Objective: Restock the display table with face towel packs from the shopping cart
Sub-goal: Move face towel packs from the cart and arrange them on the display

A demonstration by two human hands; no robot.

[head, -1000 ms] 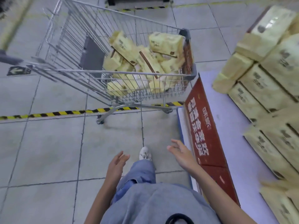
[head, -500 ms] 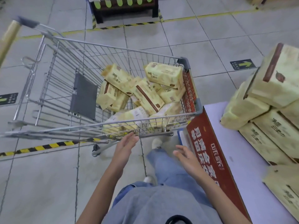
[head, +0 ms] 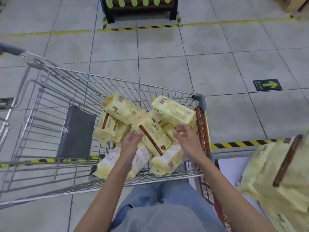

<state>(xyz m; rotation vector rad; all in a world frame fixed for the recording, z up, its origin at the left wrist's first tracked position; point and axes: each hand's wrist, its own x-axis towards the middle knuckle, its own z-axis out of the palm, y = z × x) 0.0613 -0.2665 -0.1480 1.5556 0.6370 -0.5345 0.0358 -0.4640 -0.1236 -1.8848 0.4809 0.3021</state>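
A wire shopping cart (head: 50,124) stands in front of me with several pale yellow face towel packs piled in its right end. One pack with a brown stripe (head: 153,138) lies tilted on top of the pile. My left hand (head: 132,143) hovers open at that pack's left side, and my right hand (head: 186,138) is open at its right side, over another pack (head: 173,112). Neither hand holds anything. At the right edge, stacked yellow packs (head: 277,178) sit on the display table (head: 234,169).
The table's red front panel (head: 209,198) with printed characters touches the cart's right corner. Black-and-yellow hazard tape (head: 242,144) runs along the grey tiled floor. A dark display stand (head: 140,10) is at the far top. A green arrow sticker (head: 267,84) marks the floor.
I have stepped up to the cart. Both hands rose from waist height and reached over the cart's near rim into the pile of packs.
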